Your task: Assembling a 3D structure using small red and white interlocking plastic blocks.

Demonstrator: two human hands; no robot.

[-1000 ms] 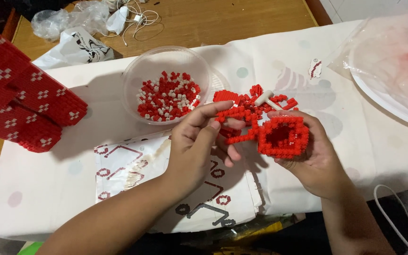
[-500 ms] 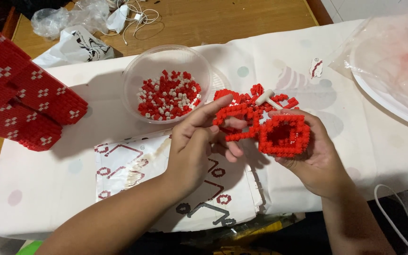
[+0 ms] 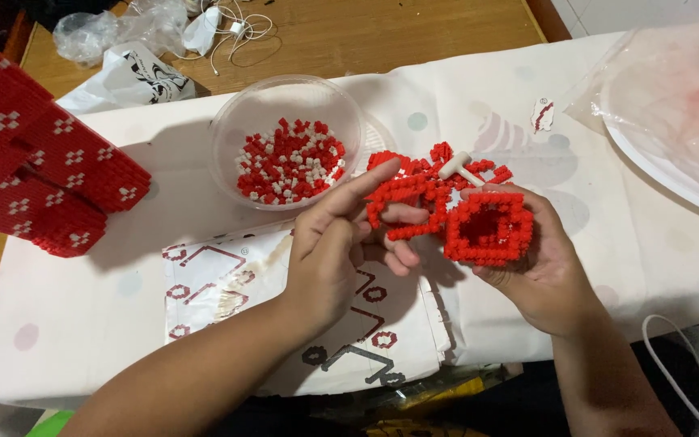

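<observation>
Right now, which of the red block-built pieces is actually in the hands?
The small openwork red piece, held between left hand and right hand; the big red model with white crosses stands untouched at far left.

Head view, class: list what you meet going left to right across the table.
Red block wall → clear bowl of red and white blocks → left hand → red block piece held in right hand → white plate.

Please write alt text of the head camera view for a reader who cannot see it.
Both hands, left hand and right hand, hold a red brick model above a white-covered table, near a clear bowl of red and white bricks.
</observation>
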